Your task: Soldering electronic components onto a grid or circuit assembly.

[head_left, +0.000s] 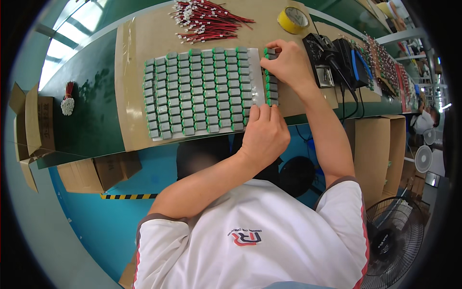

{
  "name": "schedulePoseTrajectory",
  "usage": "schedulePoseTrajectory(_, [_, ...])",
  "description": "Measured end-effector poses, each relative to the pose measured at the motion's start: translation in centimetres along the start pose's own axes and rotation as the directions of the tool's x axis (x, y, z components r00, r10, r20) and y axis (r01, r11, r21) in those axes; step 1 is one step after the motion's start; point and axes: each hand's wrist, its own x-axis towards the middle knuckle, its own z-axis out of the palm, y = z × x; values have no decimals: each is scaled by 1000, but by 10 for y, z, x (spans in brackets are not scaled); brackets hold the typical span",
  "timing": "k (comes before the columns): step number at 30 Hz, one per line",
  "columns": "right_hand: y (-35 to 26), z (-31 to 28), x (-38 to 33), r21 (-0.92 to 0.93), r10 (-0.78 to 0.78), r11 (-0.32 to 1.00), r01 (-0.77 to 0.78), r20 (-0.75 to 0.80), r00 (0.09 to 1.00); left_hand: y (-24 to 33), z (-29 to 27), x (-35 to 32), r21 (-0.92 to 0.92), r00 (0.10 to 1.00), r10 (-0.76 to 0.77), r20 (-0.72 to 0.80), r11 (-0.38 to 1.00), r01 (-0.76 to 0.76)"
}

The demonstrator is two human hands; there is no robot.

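On a white sheet [258, 79] stand many small grey blocks with green edges [197, 91], in close upright columns. A single separate column of the same blocks [271, 86] lies just to the right of the sheet. Around that column's far end, thumb and fingers of my right hand [292, 66] are closed. My left hand [266, 132] is at its near end, with bent fingertips against the end block and the sheet's near right corner. The left hand's palm side is hidden.
Brown board [131, 96] covers part of the green table. Behind the blocks lie red-black wires with white connectors [207, 21] and a yellow tape roll [293, 20]. A soldering iron with its black stand [327, 55] is at the right. An open carton [36, 120] stands far left.
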Motion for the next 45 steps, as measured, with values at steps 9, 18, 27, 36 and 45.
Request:
schedulePoseTrajectory(9, [5,-5,3,250,23,967,-39,64,998,2,-6,-1,-3,999,3,33,1000,-3])
schedulePoseTrajectory(18, [-3,14,-2,-8,-89,996,88,-75,993,4,4,-7,-32,998,-52,-43,998,51])
schedulePoseTrajectory(27, [-2,6,-4,137,-149,977,166,-127,981,6,3,-8,29,997,-13,-71,999,15])
schedulePoseTrajectory(36, [-8,5,-6,246,-253,935,253,-35,967,7,-1,-11,1,999,-26,-39,1000,26])
schedulePoseTrajectory(45, [-9,3,-8,303,-151,945,127,59,987,7,3,-11,8,997,-17,-72,1000,18])
